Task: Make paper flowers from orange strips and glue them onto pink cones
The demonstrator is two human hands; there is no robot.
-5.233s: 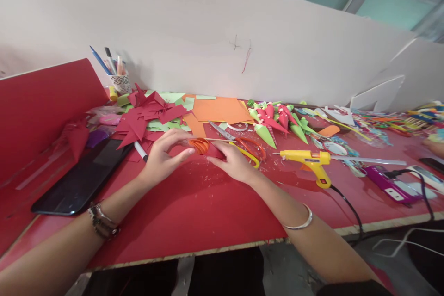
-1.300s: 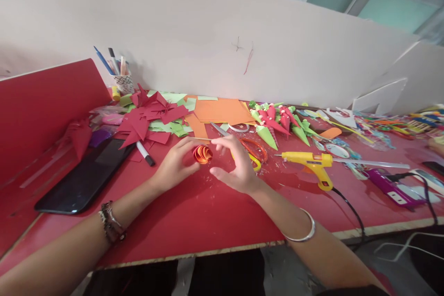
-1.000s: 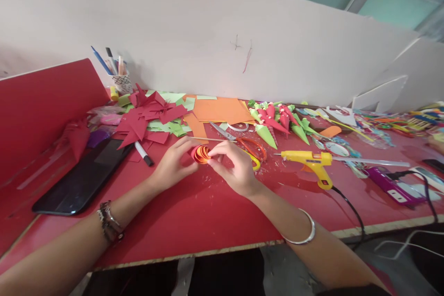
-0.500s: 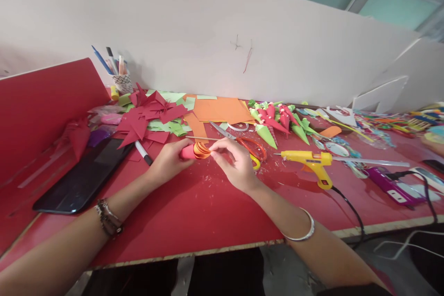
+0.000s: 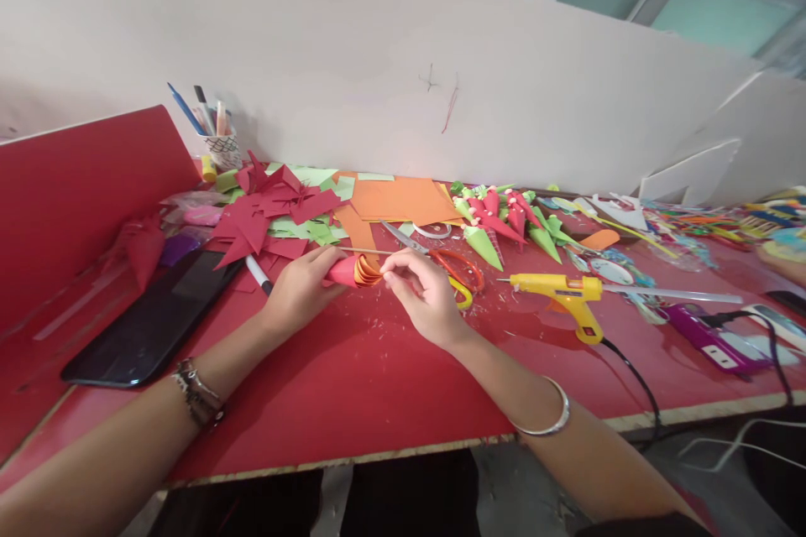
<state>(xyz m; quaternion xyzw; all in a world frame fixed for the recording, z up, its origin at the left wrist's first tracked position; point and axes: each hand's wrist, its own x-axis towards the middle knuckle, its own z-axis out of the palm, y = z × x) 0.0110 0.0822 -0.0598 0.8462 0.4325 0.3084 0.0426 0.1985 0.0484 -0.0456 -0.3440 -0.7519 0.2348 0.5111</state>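
In the middle of the head view, my left hand is closed around a rolled paper piece, red outside with curled orange layers at its right end. My right hand pinches the tip of those orange layers between thumb and forefinger. A thin stick passes just behind the roll, close to both hands. Scissors with red-orange and yellow handles lie partly behind my right hand. To its right rests a yellow hot glue gun with a clear glue stick in its back.
Red paper cutouts, orange sheets and red and green paper cones line the back by the white partition. A black phone and a marker lie left. At right is a purple power strip with cables.
The paper roll has turned slightly between my hands, and its orange layers look a little more fanned. Both hands stay in almost the same place.
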